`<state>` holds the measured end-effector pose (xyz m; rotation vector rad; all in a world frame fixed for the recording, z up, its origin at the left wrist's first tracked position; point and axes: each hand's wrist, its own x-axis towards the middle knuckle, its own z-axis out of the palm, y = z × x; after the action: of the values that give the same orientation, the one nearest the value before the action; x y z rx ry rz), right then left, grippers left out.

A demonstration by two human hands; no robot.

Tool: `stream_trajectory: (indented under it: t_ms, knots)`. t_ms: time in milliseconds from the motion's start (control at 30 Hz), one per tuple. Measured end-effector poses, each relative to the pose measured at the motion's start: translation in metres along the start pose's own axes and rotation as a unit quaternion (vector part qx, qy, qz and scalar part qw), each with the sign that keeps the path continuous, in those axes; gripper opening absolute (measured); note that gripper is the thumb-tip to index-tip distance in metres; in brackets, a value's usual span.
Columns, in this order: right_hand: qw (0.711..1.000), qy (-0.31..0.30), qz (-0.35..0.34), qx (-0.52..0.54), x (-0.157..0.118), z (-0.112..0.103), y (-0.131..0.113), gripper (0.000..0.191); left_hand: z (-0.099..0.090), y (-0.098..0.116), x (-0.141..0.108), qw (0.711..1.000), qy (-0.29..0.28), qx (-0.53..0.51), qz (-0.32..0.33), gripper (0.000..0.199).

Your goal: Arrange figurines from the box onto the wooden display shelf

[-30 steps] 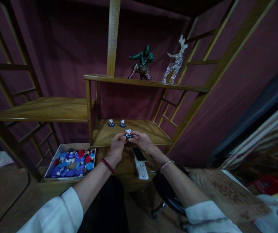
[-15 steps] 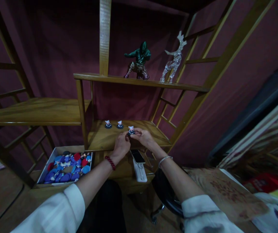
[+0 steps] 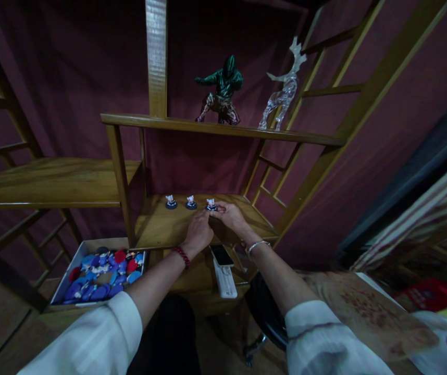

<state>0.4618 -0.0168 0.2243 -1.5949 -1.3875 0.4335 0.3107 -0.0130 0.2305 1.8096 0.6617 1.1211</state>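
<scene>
Three small cat-like figurines on round dark bases stand in a row on the lower wooden shelf (image 3: 169, 225): a left figurine (image 3: 171, 203), a middle figurine (image 3: 191, 203) and a right figurine (image 3: 210, 203). My right hand (image 3: 231, 216) pinches the right figurine from its right side, thumb and fingers at the base. From the front left, my left hand (image 3: 200, 229) is closed, with its fingertips at the same base. Its fingers are partly hidden behind the back of the hand. The right figurine is upright and level with the other two.
On the upper shelf stand a green crouching figure (image 3: 222, 91) and a clear deer statue (image 3: 282, 94). A box (image 3: 57, 284) of blue and red pieces sits at lower left. Below my hands lie a phone (image 3: 222, 255) and a white object (image 3: 225, 283). A black chair (image 3: 270, 317) stands near my right arm.
My hands have moved the right figurine slightly back, into line with the other two. The camera view has shifted a little closer to the shelf.
</scene>
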Motion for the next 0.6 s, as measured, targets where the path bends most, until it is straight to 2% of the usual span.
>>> stream_trajectory:
  t_ms: [200, 400, 500, 600]
  knots:
    - [0.999, -0.007, -0.003, -0.035, 0.012, 0.001, 0.007, 0.031, 0.002, -0.004, 0.006, 0.999, -0.023, 0.045, 0.014, 0.049]
    - [0.994, 0.026, -0.013, -0.106, 0.019, -0.002, 0.01, 0.03, 0.005, 0.001, 0.008, 0.99, -0.041, 0.133, 0.002, 0.052]
    - [0.992, 0.026, -0.015, -0.123, 0.02, -0.002, 0.007, 0.027, 0.006, 0.004, 0.009, 0.972, -0.058, 0.227, 0.011, 0.047]
    - [0.99, 0.021, -0.016, -0.14, 0.02, -0.002, 0.003, 0.026, 0.007, 0.008, 0.011, 0.941, -0.1, 0.325, 0.003, 0.044]
